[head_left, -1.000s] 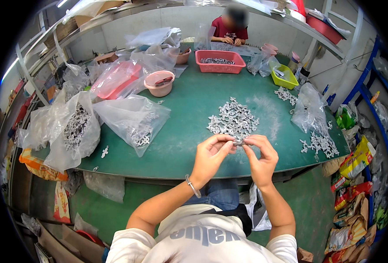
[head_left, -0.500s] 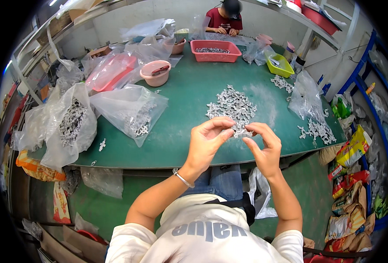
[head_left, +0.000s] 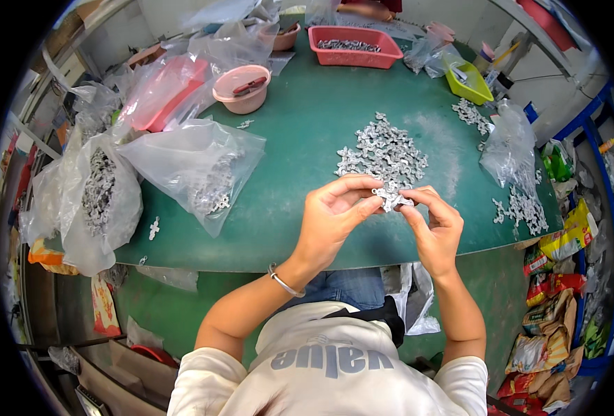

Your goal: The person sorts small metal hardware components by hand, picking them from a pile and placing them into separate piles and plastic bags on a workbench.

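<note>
- Left hand (head_left: 331,222) and right hand (head_left: 435,229), mid-frame: fingers of both pinch one small metal piece (head_left: 391,200), seemingly cross-shaped.
- Held above green tabletop (head_left: 300,132), just below loose pile of pieces (head_left: 383,149).

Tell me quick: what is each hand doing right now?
Left hand: closed, fingertips pinching the small silver metal part.
Right hand: closed, pinching the same part from the other side, above the green table.

Small metal part (head_left: 391,199) mostly hidden by fingertips of both hands, shape unreadable. Contents of red tray (head_left: 355,44) too small to identify. Person at far worktop edge (head_left: 366,7) cut off by frame top.
</note>
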